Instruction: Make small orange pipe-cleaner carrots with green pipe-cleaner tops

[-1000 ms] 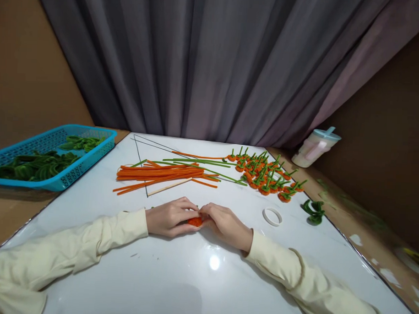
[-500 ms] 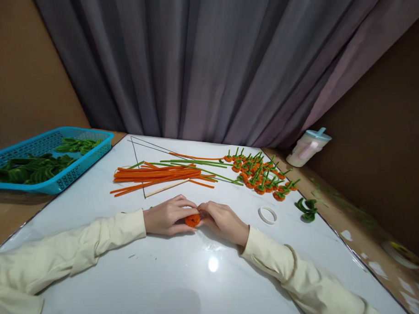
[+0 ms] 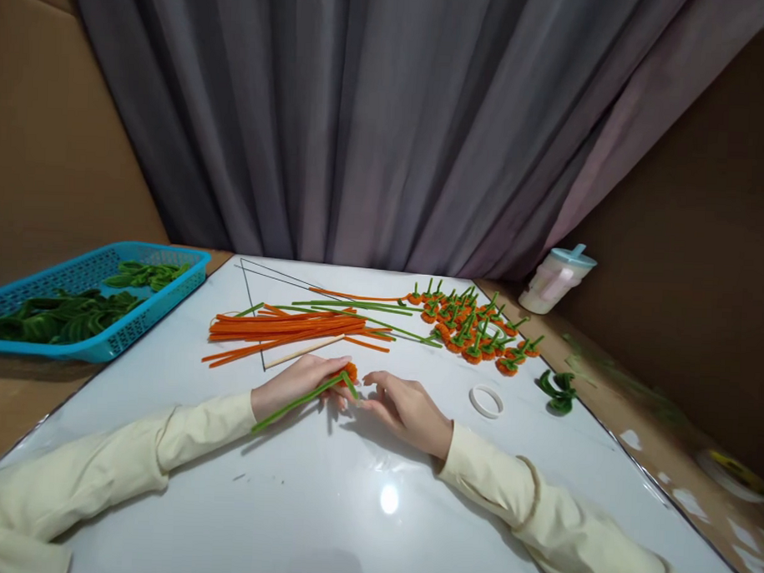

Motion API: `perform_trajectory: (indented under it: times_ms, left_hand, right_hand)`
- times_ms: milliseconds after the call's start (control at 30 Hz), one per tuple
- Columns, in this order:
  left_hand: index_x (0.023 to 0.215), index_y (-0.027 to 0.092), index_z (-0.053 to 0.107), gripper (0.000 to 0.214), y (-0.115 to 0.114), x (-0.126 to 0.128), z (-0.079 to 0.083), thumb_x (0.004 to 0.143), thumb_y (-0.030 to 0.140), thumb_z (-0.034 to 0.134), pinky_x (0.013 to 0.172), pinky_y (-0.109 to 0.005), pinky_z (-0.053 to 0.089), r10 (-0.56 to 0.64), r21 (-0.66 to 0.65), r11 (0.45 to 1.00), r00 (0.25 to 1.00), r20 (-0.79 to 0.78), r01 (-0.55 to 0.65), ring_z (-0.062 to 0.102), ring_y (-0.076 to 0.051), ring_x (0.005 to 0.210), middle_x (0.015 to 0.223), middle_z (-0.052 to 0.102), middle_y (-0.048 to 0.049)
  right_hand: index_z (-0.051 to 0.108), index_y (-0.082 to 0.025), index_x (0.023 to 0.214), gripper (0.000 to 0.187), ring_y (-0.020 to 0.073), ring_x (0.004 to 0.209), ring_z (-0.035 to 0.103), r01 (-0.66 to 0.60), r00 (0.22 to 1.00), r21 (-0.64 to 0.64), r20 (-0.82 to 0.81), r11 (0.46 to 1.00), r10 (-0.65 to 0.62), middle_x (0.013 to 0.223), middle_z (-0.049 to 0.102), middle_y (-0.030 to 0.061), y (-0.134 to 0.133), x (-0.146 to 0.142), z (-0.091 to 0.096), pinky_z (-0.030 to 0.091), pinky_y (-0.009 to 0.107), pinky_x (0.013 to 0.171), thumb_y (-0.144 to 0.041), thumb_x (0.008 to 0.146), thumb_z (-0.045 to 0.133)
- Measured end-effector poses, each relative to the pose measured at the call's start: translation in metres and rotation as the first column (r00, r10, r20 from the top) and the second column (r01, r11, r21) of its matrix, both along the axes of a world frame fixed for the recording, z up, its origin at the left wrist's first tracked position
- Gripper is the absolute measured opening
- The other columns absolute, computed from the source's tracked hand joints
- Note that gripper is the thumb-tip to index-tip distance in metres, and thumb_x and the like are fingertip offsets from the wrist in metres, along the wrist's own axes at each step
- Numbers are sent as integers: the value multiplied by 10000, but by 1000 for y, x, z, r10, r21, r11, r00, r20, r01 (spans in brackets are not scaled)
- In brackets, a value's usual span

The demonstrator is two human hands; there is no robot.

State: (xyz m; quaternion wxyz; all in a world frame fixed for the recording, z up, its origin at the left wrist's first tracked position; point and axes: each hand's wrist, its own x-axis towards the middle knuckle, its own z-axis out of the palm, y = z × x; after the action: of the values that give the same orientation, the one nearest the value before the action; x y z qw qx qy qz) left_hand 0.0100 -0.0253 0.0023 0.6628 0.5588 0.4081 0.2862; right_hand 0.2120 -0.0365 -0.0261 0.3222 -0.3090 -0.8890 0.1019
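Observation:
My left hand (image 3: 303, 382) is closed around a small round orange pipe-cleaner piece (image 3: 350, 372), pumpkin-like in shape. A green pipe cleaner (image 3: 296, 407) is attached to it, bent over, with a long end running back past my left wrist and a short end toward the right. Just to the right, my right hand (image 3: 406, 408) has its thumb and forefinger apart, close to the short green end but seemingly not gripping it. Behind the hands lie a bundle of orange pipe cleaners (image 3: 286, 323), loose green pipe cleaners (image 3: 362, 306) and a thin wooden stick (image 3: 304, 351).
Several orange pieces with green stems (image 3: 471, 353) stand at the back right. A white ring (image 3: 486, 402) and curled green pieces (image 3: 559, 393) lie nearer. A blue basket (image 3: 113, 341) holds green pieces at left; a lidded cup (image 3: 554, 280) stands at right.
My left hand has turned, tilting the orange piece up so its green pipe cleaner shows. My right hand has drawn slightly away and its fingers have parted.

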Motion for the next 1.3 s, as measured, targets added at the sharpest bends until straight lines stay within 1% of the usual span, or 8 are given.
perform_trajectory:
  times_ms: [133,233,400,567,733,933,1100,1300]
  left_hand:
    - [767,95,627,463,-2,1,-7,834,523,464,545,-239,387,-22,12,1000,999,-30,22,603,-149,578,731,701,-86]
    - [771,106,611,427,-6,3,-9,839,504,470,518,-226,372,-46,41,998,999,-29,47,592,-137,566,698,686,-61]
    - [732,116,594,371,-14,7,-8,831,462,501,553,-227,394,-19,118,993,998,-65,26,553,-118,587,664,631,-20]
    - [821,114,589,327,-17,9,-7,839,424,488,577,-248,390,-79,85,993,995,-61,85,542,-125,575,633,621,-19]
    - [907,99,580,337,-15,6,-8,813,419,530,622,-261,412,-137,62,989,991,-4,137,588,-157,688,742,641,-59]
    - [948,100,568,329,-14,4,-10,769,375,597,620,-263,453,-170,51,984,985,-36,172,557,-115,586,708,645,-36]
    - [1012,95,565,365,-13,3,-11,765,360,607,628,-273,464,-199,55,978,978,-70,203,573,-121,579,703,655,-41]
    - [1047,90,561,375,-11,2,-10,780,351,589,642,-264,464,-216,64,973,974,-66,220,590,-135,643,747,672,-71]
  right_hand:
    - [470,-161,1009,299,113,525,530,-44,998,66,41,997,41,651,582,5,-1,-1,1,396,208,526,-431,915,384]
    - [483,-166,915,292,119,524,529,-4,999,75,45,997,1,662,592,16,-3,-4,2,377,215,508,-437,916,374]
    - [464,-188,786,226,117,509,512,17,998,12,68,1000,-17,632,587,7,-6,-8,5,353,214,498,-319,922,339]
    - [460,-195,797,191,112,557,543,11,998,-72,54,997,-8,663,610,5,-5,-8,2,378,202,549,-236,923,322]
    - [462,-189,847,179,127,534,539,39,996,-123,82,992,-29,660,606,13,-4,-6,-1,383,216,541,-243,923,309]
    - [465,-187,848,214,137,586,572,0,998,-221,63,975,14,733,611,41,-4,-7,-2,419,229,585,-260,935,283]
    - [476,-186,853,211,124,561,562,-14,1000,-305,14,952,19,685,595,21,-5,-8,-2,415,220,572,-268,938,301]
    - [472,-186,812,228,117,530,529,-1,1000,-352,-3,936,0,638,561,7,-5,-7,0,396,216,555,-295,932,312]
